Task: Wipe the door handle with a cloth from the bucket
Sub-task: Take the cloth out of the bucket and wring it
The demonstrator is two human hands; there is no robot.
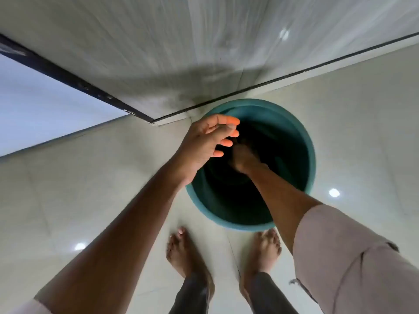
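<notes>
A teal bucket (301,141) stands on the tiled floor against the wall, seen from straight above. Its inside is dark, and no cloth can be made out in it. My right hand (243,158) reaches deep into the bucket; in the shadow I cannot tell whether its fingers hold anything. Above the bucket's left rim hovers my left hand (204,143), palm open, fingers loosely curled and apart, holding nothing. The door handle is out of view.
My bare feet (181,252) stand just in front of the bucket on glossy cream tiles. A grey tiled wall (181,41) with a dark skirting line rises behind the bucket. A dark door frame edge (74,83) runs at the left.
</notes>
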